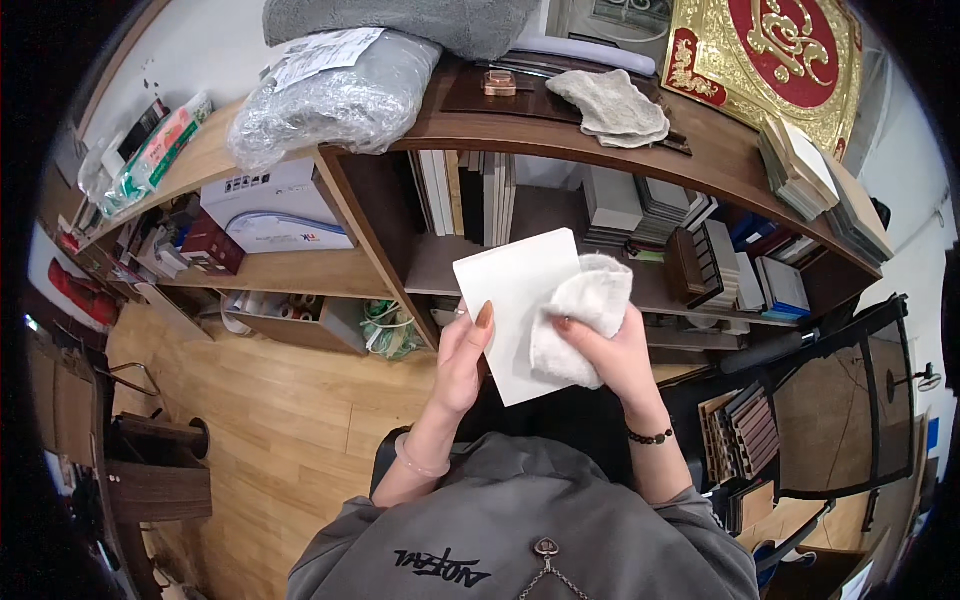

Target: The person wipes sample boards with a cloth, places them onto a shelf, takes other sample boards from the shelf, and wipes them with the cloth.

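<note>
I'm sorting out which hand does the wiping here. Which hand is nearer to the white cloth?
Right. The right hand grips the white cloth and presses it on the white panel. The left hand holds the panel's left edge, apart from the cloth.

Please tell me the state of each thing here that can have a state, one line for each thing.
white panel: held up, tilted, by the left hand.
white cloth: bunched in the right hand, pressed on the panel.
beige cloth: lying crumpled on the shelf top.
plastic-wrapped bundle: sealed, lying on the shelf top.
</note>
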The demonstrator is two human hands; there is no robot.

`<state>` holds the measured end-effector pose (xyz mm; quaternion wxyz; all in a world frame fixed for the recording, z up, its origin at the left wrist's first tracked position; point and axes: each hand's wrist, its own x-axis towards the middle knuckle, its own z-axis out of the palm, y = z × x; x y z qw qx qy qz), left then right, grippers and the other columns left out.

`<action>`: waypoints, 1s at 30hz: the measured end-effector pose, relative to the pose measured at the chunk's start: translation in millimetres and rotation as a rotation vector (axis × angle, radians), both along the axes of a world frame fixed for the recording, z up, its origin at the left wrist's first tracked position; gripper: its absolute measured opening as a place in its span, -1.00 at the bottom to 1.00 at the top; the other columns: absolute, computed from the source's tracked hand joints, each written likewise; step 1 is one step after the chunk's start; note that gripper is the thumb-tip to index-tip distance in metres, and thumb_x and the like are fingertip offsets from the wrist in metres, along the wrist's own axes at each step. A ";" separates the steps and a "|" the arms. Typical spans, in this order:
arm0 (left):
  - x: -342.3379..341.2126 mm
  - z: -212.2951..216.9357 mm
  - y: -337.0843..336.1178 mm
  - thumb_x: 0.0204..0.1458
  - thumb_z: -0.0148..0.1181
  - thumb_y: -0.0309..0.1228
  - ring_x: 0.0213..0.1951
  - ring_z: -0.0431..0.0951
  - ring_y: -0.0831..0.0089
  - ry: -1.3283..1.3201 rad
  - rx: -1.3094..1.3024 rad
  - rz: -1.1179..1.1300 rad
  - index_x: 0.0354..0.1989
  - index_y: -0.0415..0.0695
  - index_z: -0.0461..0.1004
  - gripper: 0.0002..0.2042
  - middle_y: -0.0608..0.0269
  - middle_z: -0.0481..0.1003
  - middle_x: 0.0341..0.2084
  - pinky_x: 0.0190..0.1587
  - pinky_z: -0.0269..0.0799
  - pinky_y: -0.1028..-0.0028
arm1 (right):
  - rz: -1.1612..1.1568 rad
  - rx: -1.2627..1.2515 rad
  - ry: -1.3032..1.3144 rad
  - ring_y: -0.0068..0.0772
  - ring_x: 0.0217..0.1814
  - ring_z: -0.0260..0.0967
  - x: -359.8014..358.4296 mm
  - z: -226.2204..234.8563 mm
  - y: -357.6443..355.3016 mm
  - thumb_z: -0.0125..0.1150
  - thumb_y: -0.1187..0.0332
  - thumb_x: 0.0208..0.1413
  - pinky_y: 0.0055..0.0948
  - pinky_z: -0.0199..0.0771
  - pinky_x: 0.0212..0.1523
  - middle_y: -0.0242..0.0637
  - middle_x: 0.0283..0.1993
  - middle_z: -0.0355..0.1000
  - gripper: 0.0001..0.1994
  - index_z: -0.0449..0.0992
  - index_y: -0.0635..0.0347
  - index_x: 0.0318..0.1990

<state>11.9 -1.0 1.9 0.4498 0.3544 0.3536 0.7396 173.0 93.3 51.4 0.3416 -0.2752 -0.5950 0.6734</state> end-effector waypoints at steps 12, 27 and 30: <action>24.3 5.6 25.0 0.19 -0.06 -0.29 -0.09 0.41 0.49 0.030 -0.149 0.100 0.06 -0.39 0.24 -0.60 0.17 0.40 -0.09 0.00 0.30 0.51 | -0.258 0.174 -0.067 -0.53 -0.21 0.41 7.4 -42.8 9.6 0.23 0.29 0.05 -0.51 0.41 -0.19 -0.23 -0.23 0.49 -0.70 0.47 0.37 -0.17; 19.4 -54.2 247.1 -0.10 0.23 -0.44 -0.54 0.40 0.66 0.056 -0.635 0.067 -0.33 -0.14 0.53 -0.86 0.37 0.48 -0.52 -0.52 0.28 0.61 | -0.707 -0.302 -0.065 -0.34 -0.19 0.43 67.8 -225.3 69.4 0.17 0.18 0.04 -0.40 0.39 -0.14 -0.21 -0.23 0.48 -0.60 0.45 0.41 -0.14; 7.5 -70.7 315.1 -0.12 0.24 -0.44 -0.55 0.39 0.67 0.045 -0.551 0.054 -0.28 -0.09 0.51 -0.81 0.33 0.48 -0.54 -0.56 0.25 0.63 | -0.659 -0.071 -0.309 -0.31 -0.16 0.45 49.8 -246.8 50.0 0.19 0.23 0.02 -0.36 0.39 -0.13 -0.15 -0.24 0.49 -0.64 0.45 0.38 -0.15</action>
